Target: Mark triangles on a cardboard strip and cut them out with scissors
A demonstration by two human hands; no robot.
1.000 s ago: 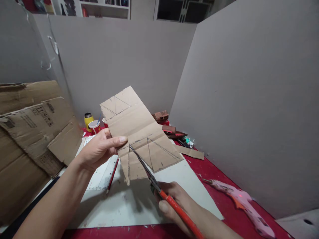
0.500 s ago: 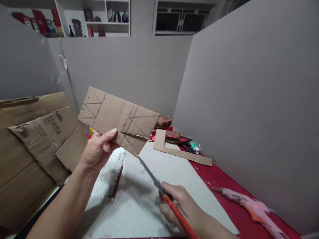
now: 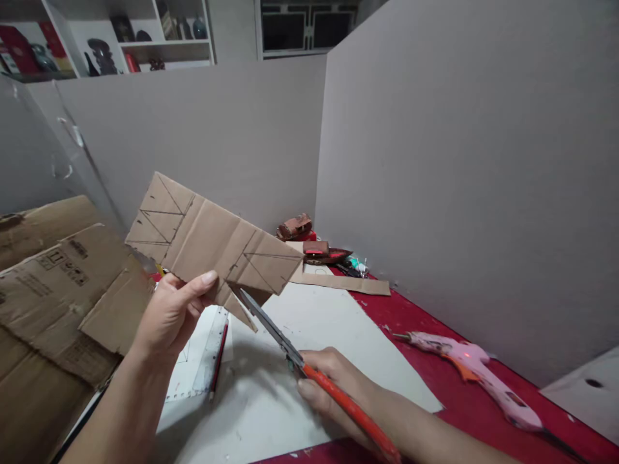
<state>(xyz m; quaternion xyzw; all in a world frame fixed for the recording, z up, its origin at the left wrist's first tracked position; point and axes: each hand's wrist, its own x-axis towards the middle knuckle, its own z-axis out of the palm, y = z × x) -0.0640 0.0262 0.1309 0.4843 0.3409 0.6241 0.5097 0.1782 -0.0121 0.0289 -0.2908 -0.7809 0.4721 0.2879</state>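
My left hand (image 3: pixel 181 306) pinches the lower edge of a cardboard piece (image 3: pixel 207 235), thumb on its face. Dark pen lines in zigzags mark both ends of the cardboard, which is tilted down to the right. My right hand (image 3: pixel 329 386) grips scissors with red-orange handles (image 3: pixel 348 412). Their metal blades (image 3: pixel 265 322) point up left into a slit near the left thumb, at the lower edge. A narrow pointed flap (image 3: pixel 242 312) hangs beside the blades, still joined to the piece as far as I can see. The blades' far tips are partly hidden by the cardboard.
A pink glue gun (image 3: pixel 478 367) lies on the red tabletop (image 3: pixel 435 386) at right. On the white sheet (image 3: pixel 271 393) are a clear ruler (image 3: pixel 206 361) and a pencil (image 3: pixel 220 357). An L-shaped cardboard strip (image 3: pixel 353 283) and small model boat (image 3: pixel 326 253) sit behind; large cardboard (image 3: pixel 43 309) stands left.
The scissors have moved up and left, from the flap's tip into the slit near my left thumb. The flap now hangs lower, apart from the main piece. The view has swung right.
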